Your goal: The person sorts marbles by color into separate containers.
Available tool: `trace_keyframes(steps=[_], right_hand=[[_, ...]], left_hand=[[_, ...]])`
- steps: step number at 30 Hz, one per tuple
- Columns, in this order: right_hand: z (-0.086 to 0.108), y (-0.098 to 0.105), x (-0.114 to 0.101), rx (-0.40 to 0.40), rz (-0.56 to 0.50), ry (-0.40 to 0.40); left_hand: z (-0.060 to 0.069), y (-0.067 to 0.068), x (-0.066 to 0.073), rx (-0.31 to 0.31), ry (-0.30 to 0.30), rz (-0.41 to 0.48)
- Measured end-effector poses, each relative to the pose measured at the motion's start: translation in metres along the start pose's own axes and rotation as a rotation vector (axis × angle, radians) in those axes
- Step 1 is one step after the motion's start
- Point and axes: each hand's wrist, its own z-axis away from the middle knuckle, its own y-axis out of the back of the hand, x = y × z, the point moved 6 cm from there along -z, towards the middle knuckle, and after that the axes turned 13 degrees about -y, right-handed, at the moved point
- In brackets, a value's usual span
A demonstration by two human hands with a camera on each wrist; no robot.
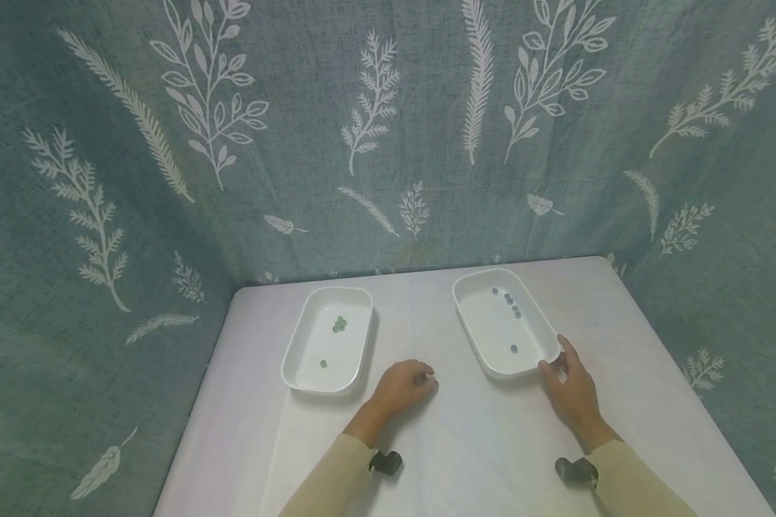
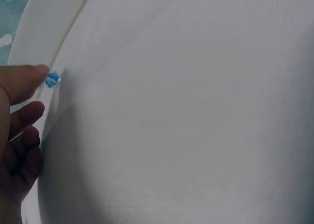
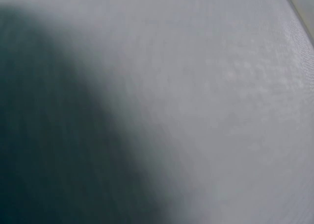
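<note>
My left hand (image 1: pixel 402 389) is over the white table between two white trays, its fingers curled. At its fingertips in the left wrist view it pinches a small blue and white marble (image 2: pixel 52 79). My right hand (image 1: pixel 574 393) grips the near right corner of the right tray (image 1: pixel 477 332), thumb at the near side and fingers along the right side. Several small bluish marbles (image 1: pixel 515 311) lie in that tray, most toward the far end. The right wrist view shows only blurred white cloth and a dark shape, no hand.
To the left of my left hand stands another white tray (image 1: pixel 295 350), with a cluster of green marbles (image 1: pixel 340 324) and one apart nearer me. A white cloth covers the table (image 1: pixel 478 459). Green leaf-patterned curtains (image 1: pixel 427 179) hang behind and at both sides.
</note>
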Motion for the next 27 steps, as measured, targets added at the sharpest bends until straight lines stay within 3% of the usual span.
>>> trace_keyframes(steps=[14, 27], right_hand=[[0.000, 0.001, -0.001, 0.008, -0.017, 0.022], [0.000, 0.000, -0.002, 0.017, -0.016, 0.046]], left_hand=[[0.008, -0.012, -0.001, 0.115, -0.027, -0.047], [0.009, -0.016, -0.001, 0.147, 0.000, -0.034]])
